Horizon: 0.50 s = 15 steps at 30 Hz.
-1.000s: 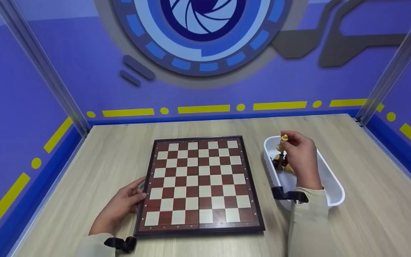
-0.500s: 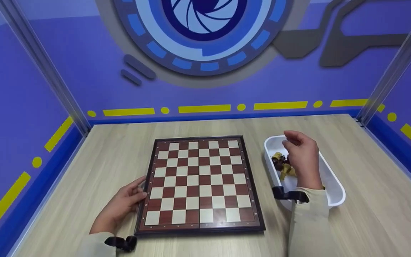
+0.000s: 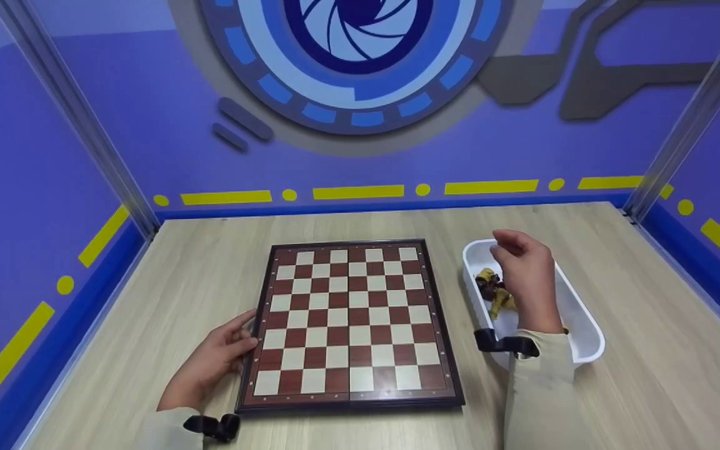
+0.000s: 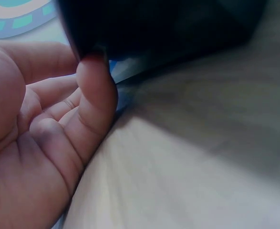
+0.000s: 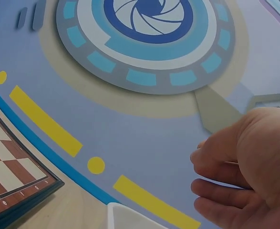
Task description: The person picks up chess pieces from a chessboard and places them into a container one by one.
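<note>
A brown-and-cream chessboard (image 3: pixel 347 325) with a dark frame lies on the table, bare of pieces. My left hand (image 3: pixel 207 362) holds its left edge, thumb near the top of the frame. In the left wrist view, fingers (image 4: pixel 96 90) bend up against the dark board (image 4: pixel 168 28) from below. Right of the board stands a white tray (image 3: pixel 587 331). Yellow and dark chess pieces (image 3: pixel 492 290) lie heaped in its left part. Above the tray hovers my right hand (image 3: pixel 529 284), its fingers loosely bent and nothing between them, as the right wrist view also shows.
The wooden table (image 3: pixel 204 269) ends at a blue back wall (image 3: pixel 385 162) with yellow dashes. Similar panels and metal posts (image 3: pixel 85 112) stand at both sides. A black band (image 3: pixel 507 345) crosses the right wrist.
The yellow chess piece that my right hand pinched has dropped among the others in the tray. That hand stays over the tray with small shifts. My left hand and the board have not moved.
</note>
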Motion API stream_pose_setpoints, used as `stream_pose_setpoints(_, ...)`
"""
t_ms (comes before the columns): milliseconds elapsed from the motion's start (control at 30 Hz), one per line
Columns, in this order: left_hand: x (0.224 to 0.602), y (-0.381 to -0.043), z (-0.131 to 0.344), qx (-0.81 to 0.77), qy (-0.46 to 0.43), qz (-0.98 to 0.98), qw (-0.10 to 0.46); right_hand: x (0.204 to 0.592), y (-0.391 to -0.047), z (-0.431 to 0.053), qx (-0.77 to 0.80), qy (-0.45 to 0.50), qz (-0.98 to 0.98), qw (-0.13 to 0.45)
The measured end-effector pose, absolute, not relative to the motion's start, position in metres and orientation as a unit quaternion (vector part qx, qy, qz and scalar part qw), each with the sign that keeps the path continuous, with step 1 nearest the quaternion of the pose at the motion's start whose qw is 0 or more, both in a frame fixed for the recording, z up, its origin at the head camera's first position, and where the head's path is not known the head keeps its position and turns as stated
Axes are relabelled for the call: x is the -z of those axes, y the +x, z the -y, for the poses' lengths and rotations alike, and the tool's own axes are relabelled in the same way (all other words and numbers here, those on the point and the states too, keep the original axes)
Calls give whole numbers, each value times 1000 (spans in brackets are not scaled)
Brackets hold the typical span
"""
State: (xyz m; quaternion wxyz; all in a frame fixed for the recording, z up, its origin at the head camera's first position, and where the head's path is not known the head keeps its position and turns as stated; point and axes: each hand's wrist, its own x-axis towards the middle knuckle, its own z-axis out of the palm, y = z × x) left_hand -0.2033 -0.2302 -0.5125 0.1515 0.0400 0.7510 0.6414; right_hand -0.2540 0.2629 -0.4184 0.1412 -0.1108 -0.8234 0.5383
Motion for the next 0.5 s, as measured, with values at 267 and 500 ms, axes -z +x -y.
stream_pose_setpoints(267, 516, -211, 226, -633, 63, -755, 160, 417, -250, -267, -512, -82, 845, 132)
stream_pose_setpoints(500, 514, -208, 228, -601, 39, -782, 159, 411, -236, -269, -524, -55, 839, 135)
